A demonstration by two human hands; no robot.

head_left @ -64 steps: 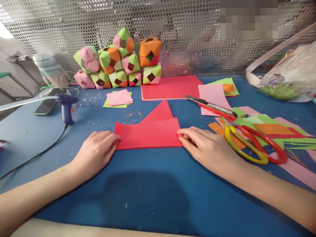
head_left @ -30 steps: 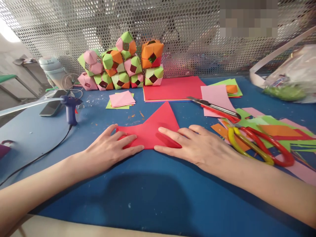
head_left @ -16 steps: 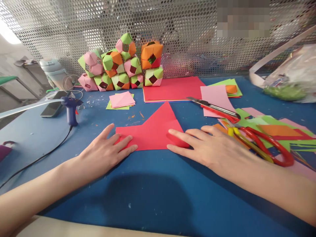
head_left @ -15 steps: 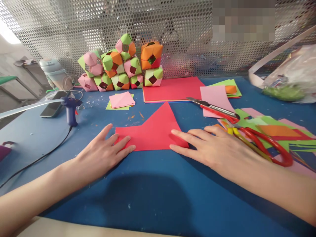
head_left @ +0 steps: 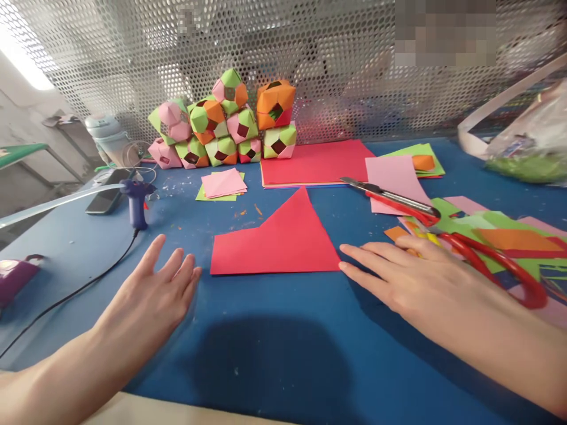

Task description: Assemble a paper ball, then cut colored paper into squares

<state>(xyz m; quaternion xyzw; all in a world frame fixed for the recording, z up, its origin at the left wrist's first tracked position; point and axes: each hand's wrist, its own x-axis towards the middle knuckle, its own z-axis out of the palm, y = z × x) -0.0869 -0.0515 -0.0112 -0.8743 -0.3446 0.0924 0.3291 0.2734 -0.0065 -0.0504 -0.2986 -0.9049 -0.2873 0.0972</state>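
A folded sheet of red paper (head_left: 277, 245) lies flat on the blue table (head_left: 274, 348), its peak pointing away from me. My left hand (head_left: 157, 286) is apart from the paper on its left side, fingers stretched and holding nothing. On the other side, my right hand (head_left: 398, 271) lies with its fingers extended, the fingertips at the paper's right corner; whether they touch it I cannot tell. Beyond that hand are a red utility knife (head_left: 394, 200) and a pair of scissors (head_left: 496, 260) with red and yellow handles, the scissors partly covered by the hand.
Folded paper balls (head_left: 221, 127) are stacked against a perforated metal screen (head_left: 336, 88). Red sheets (head_left: 316, 165), small pink squares (head_left: 225, 183) and coloured scraps (head_left: 509, 236) lie around. At left are a glue gun (head_left: 137, 203), its cord, a phone (head_left: 110, 192) and a bottle (head_left: 106, 139).
Both hands have come off the red paper: the left has drawn back to the left and nearer me, the right has slid to the right. The view has shifted slightly.
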